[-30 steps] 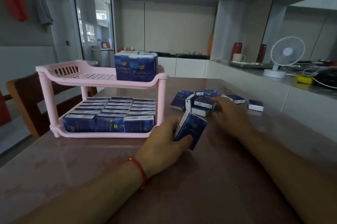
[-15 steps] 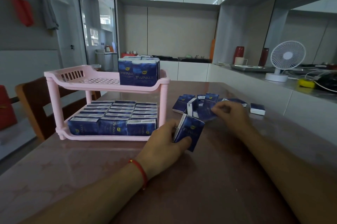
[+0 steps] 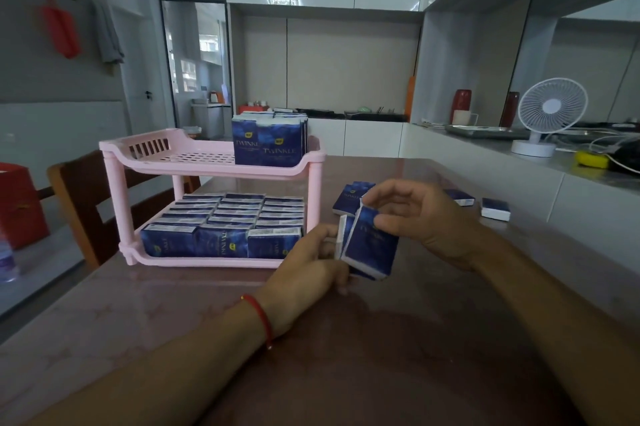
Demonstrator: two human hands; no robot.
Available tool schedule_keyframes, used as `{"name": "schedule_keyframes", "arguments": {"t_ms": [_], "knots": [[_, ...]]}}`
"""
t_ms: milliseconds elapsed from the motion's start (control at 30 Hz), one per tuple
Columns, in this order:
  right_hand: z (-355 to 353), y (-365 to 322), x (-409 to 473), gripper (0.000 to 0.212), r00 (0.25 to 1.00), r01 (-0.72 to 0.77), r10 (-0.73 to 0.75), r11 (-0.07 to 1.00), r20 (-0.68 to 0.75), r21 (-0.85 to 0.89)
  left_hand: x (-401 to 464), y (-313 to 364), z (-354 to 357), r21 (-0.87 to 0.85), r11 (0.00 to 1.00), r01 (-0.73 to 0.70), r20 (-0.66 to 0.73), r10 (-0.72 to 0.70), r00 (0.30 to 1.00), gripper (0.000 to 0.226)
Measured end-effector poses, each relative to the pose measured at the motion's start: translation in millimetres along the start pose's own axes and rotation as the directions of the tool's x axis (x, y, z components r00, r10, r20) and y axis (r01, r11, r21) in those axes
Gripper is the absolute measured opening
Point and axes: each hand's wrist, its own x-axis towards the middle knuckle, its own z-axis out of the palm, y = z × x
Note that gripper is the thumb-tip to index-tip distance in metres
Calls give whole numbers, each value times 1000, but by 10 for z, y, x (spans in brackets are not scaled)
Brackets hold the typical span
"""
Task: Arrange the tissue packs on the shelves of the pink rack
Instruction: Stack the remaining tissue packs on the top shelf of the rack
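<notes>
**Desk:** While both hands meet over the table, what's being gathered?

**Photographer:** A small stack of tissue packs (image 3: pixel 370 245), blue and standing on edge just right of the pink rack (image 3: pixel 214 169). The left hand (image 3: pixel 311 263) grips the stack from the rack side, fingers curled round its near end. The right hand (image 3: pixel 415 217) pinches the front pack at its top edge between thumb and fingertips, setting it against the others.

**Desk:** Which step is this?

**Photographer:** Collecting, by my reading. The lower shelf (image 3: pixel 207 261) looks full, rows of packs laid flat. The upper shelf (image 3: pixel 194 159) holds only a block of upright packs (image 3: pixel 270 141) at its right end, with bare grid to their left.

**Desk:** So the next move?

**Photographer:** Probably squaring the stack, lifting it over the upper shelf's rim and standing it beside that block. A firm squeeze will be needed, since loose packs could fan out.

**Desk:** Anything left to pick up?

**Photographer:** Some loose packs (image 3: pixel 349 200) behind the right hand, and one more pack (image 3: pixel 496 209) further right on the table (image 3: pixel 346 356).

**Desk:** What changed since the earlier picture?

**Photographer:** A second ago the right hand was reaching into the loose pile; now it has brought a pack across to the left hand's stack, which has stayed put.
</notes>
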Motion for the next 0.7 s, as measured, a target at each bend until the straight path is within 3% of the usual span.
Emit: {"name": "schedule_keyframes", "arguments": {"t_ms": [100,267,433,700], "knots": [[-2,-24,-10,24,999,48,-48,997,-10,-66,-29,29,-23,-85,996,33,64,-27,998,64],[-3,-88,-14,28,994,106,-105,971,20,-215,-62,34,17,-19,999,-34,55,35,998,40],[38,-85,-12,42,997,74,-59,940,55,-334,-101,43,-40,22,995,-93,48,92,995,49],[283,-53,0,36,986,167,-162,976,43,-144,-382,360,-247,314,918,-243,-16,261,965,59]]}}
